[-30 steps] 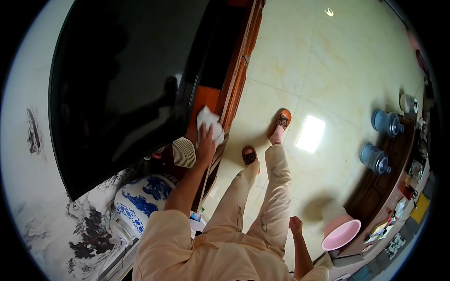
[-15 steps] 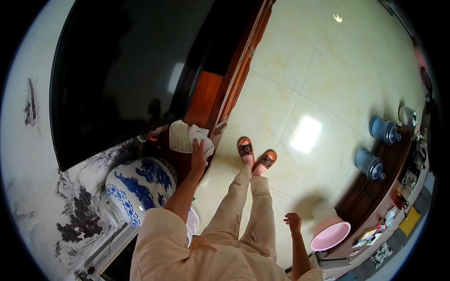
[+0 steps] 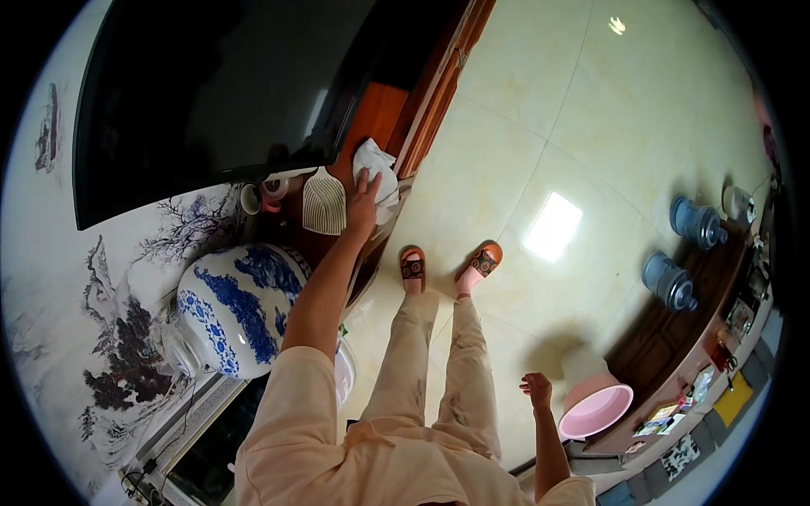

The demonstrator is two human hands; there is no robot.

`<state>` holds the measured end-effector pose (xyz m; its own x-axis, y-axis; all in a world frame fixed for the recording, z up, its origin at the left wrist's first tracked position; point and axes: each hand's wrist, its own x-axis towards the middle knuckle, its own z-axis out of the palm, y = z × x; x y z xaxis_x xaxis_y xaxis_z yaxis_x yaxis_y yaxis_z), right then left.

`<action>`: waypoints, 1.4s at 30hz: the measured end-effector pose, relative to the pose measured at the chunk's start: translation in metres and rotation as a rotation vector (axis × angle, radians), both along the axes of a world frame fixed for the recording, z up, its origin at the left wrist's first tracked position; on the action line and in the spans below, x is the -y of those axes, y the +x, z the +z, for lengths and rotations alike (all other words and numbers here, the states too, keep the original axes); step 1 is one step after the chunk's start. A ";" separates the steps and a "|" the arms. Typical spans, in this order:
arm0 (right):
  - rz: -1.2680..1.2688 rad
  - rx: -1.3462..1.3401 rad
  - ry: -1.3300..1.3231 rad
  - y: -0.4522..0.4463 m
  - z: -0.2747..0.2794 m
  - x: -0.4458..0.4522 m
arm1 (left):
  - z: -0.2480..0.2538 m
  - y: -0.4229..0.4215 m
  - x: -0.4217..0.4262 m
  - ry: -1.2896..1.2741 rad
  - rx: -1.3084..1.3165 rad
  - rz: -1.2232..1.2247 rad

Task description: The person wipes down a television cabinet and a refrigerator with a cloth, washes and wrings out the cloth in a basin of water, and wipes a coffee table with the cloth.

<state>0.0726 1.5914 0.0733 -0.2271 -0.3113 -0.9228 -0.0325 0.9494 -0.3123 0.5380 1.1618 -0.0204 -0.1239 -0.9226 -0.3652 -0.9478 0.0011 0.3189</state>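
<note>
My left hand (image 3: pixel 364 205) is on a crumpled white cloth (image 3: pixel 375 160), pressing it onto the wooden TV cabinet (image 3: pixel 379 111) near its front edge. Part of the cloth is hidden beneath the fingers. Just left of the cloth lies a flat cream paddle-like thing (image 3: pixel 324 205) with dark ribs, its narrow end pointing toward the TV. My right hand (image 3: pixel 536 389) hangs at my side, fingers loosely bent and apart, with nothing in it. Nearest to it is a pink basin (image 3: pixel 596 411), which it does not touch.
A large black TV (image 3: pixel 228 84) stands over the cabinet. A blue-and-white porcelain vase (image 3: pixel 240 308) is beside my left arm, and cups (image 3: pixel 251 199) sit behind the paddle-like thing. Two blue water jugs (image 3: pixel 697 223) stand by a dark wooden cabinet (image 3: pixel 645 337) on the right.
My left hand and the cloth have moved farther along the cabinet, leaving the ribbed thing more exposed. My feet have moved apart. The right hand still hangs beside me.
</note>
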 end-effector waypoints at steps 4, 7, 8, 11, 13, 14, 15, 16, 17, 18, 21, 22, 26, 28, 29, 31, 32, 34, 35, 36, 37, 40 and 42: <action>-0.037 0.049 0.004 0.027 -0.003 -0.023 | -0.002 0.009 -0.061 -0.167 -0.032 -0.094; -0.054 0.086 0.024 0.058 -0.013 -0.035 | 0.018 0.027 -0.135 -0.006 -0.049 0.032; -0.063 0.093 0.035 0.070 -0.014 -0.039 | 0.002 0.048 -0.166 -0.045 -0.091 0.038; -0.069 0.105 0.047 0.101 -0.008 -0.043 | 0.014 0.068 -0.239 -0.033 -0.122 0.208; -0.070 0.118 0.042 0.122 -0.006 -0.044 | 0.012 0.083 -0.277 0.000 -0.058 0.256; -0.071 0.123 0.046 0.131 -0.005 -0.045 | 0.010 0.089 -0.285 0.017 -0.027 0.280; -0.071 0.127 0.051 0.138 -0.005 -0.047 | 0.007 0.092 -0.283 0.030 -0.022 0.290; -0.070 0.131 0.057 0.143 -0.004 -0.048 | 0.005 0.094 -0.275 0.007 -0.034 0.314; -0.049 0.132 0.033 0.147 -0.003 -0.049 | 0.000 0.097 -0.264 -0.015 -0.046 0.339; -0.055 0.130 0.032 0.150 -0.003 -0.049 | -0.005 0.100 -0.248 -0.039 -0.059 0.365; -0.063 0.115 0.039 0.157 -0.004 -0.051 | -0.007 0.110 -0.183 -0.085 -0.019 0.480; -0.058 0.109 0.045 0.157 -0.004 -0.051 | -0.015 0.120 -0.168 -0.107 -0.018 0.536; -0.065 0.102 0.051 0.156 -0.010 -0.056 | -0.017 0.130 -0.165 -0.097 0.071 0.556; -0.070 0.102 0.065 0.155 -0.014 -0.055 | -0.011 0.118 -0.185 -0.092 0.087 0.496; -0.072 0.101 0.073 0.155 -0.015 -0.056 | -0.008 0.107 -0.201 -0.088 0.095 0.465; -0.077 0.102 0.075 0.158 -0.017 -0.055 | 0.002 0.085 -0.232 -0.023 0.071 0.438; -0.081 0.099 0.076 0.159 -0.018 -0.054 | -0.004 0.084 -0.250 -0.072 0.024 0.356; -0.077 0.104 0.047 0.159 -0.015 -0.051 | 0.005 0.074 -0.257 -0.091 -0.025 0.258; -0.075 0.109 0.034 0.160 -0.014 -0.050 | 0.005 0.075 -0.252 -0.087 -0.039 0.197; -0.079 0.110 0.033 0.160 -0.013 -0.048 | 0.007 0.076 -0.244 -0.080 -0.051 0.137; -0.081 0.112 0.034 0.159 -0.013 -0.048 | 0.010 0.076 -0.235 -0.073 -0.062 0.078; -0.071 0.117 0.047 0.159 -0.016 -0.046 | 0.003 0.068 -0.179 -0.077 -0.092 -0.101; -0.076 0.115 0.053 0.157 -0.021 -0.045 | 0.008 0.046 -0.123 -0.084 0.012 -0.245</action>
